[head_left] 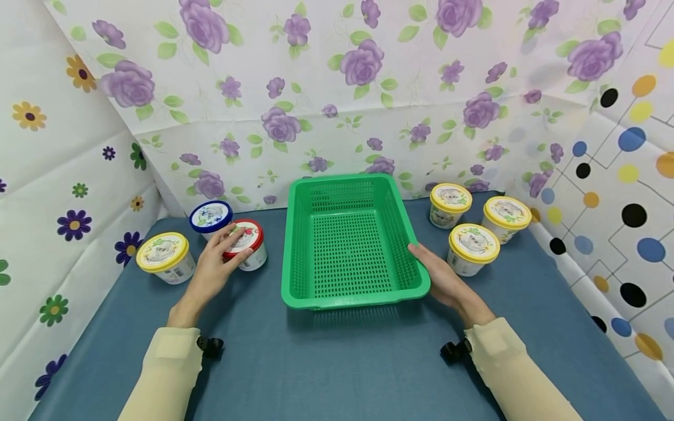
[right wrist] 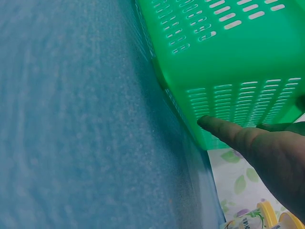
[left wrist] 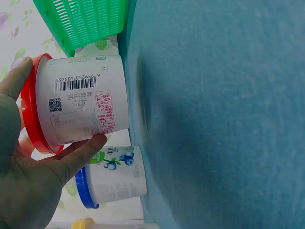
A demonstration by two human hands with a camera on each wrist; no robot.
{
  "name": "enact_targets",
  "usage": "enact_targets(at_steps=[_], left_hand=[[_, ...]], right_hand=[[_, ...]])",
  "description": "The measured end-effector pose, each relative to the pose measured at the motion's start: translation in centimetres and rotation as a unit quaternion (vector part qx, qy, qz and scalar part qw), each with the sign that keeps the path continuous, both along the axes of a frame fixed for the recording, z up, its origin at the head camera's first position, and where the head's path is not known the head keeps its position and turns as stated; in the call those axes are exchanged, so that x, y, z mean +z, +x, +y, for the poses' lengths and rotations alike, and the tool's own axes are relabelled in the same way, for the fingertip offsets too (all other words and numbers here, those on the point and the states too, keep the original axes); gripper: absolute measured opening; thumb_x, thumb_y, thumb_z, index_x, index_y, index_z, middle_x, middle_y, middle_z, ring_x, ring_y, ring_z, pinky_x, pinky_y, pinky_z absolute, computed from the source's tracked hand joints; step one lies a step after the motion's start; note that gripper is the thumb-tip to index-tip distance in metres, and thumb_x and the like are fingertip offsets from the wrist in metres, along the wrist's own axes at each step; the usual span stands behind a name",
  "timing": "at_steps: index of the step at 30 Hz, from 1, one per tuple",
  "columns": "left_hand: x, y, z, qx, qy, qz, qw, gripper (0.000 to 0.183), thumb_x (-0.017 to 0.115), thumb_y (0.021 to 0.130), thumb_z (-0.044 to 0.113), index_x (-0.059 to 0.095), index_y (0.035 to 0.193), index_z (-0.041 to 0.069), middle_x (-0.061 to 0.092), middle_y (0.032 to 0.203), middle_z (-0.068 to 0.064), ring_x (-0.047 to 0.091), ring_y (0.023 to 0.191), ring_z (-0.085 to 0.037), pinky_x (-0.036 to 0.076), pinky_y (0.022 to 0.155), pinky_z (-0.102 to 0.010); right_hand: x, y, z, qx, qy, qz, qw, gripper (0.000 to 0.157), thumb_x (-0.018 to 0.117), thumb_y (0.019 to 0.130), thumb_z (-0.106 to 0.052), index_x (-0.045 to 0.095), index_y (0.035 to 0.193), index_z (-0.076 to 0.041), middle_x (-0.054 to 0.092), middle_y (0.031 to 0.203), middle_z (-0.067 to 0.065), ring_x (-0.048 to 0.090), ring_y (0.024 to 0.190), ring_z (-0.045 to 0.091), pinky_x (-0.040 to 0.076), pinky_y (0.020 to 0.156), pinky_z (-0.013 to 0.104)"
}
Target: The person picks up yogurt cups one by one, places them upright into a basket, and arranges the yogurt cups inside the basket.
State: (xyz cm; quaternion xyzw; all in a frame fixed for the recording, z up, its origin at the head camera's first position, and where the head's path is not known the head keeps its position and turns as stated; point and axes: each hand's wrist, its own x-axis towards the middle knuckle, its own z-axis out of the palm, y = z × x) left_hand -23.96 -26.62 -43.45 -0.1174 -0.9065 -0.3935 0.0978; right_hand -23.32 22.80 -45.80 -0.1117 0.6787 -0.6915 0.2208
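Observation:
My left hand [head_left: 210, 270] grips a white tub with a red lid [head_left: 248, 256]. In the left wrist view the thumb lies at the rim of the red lid, and the fingers reach round the side of the tub [left wrist: 86, 105], which bears a barcode. My right hand [head_left: 442, 279] holds the right side of a green plastic basket [head_left: 358, 301], thumb over the rim. The right wrist view shows fingers against the slotted outer wall [right wrist: 228, 107]. No item lies in the basket.
Behind my left hand stands a blue-lidded tub [head_left: 210, 215], with a yellow-lidded tub [head_left: 165, 257] to its left. On the right, three yellow-lidded tubs [head_left: 473, 248] form a group. Patterned cloth walls [head_left: 326, 128] border the blue tabletop [head_left: 337, 368] at the back and sides.

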Motion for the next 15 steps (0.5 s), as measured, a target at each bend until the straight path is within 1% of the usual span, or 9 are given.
enact_targets(at_steps=[3,8,15], left_hand=[[0.2,0.0,0.1,0.002,0.000,0.000,1.0000,0.061,0.068,0.104,0.032,0.047,0.158,0.011,0.027,0.167,-0.017,0.032,0.145,-0.046,0.033,0.111,-0.071],[0.6,-0.1,0.2,0.010,-0.003,0.011,0.9999,0.061,0.068,0.104,0.032,0.048,0.157,0.010,0.028,0.167,-0.017,0.031,0.147,-0.046,0.032,0.112,-0.070],[1.9,-0.2,0.6,0.012,0.004,0.019,0.9997,0.061,0.068,0.104,0.033,0.047,0.158,0.014,0.027,0.168,-0.013,0.030,0.147,-0.047,0.035,0.111,-0.070]], right_hand=[[0.0,0.0,0.0,0.000,-0.001,0.001,1.000,0.074,0.034,0.112,-0.056,0.000,0.169,-0.023,0.037,0.155,0.029,0.052,0.132,0.039,0.053,0.094,0.034],[0.0,0.0,0.0,0.001,-0.001,0.002,1.000,0.074,0.034,0.112,-0.056,-0.001,0.169,-0.024,0.035,0.156,0.029,0.050,0.134,0.042,0.052,0.094,0.034],[-0.1,0.0,0.0,0.002,-0.001,0.006,1.000,0.075,0.034,0.112,-0.056,-0.001,0.169,-0.024,0.035,0.155,0.030,0.050,0.134,0.043,0.052,0.095,0.034]])
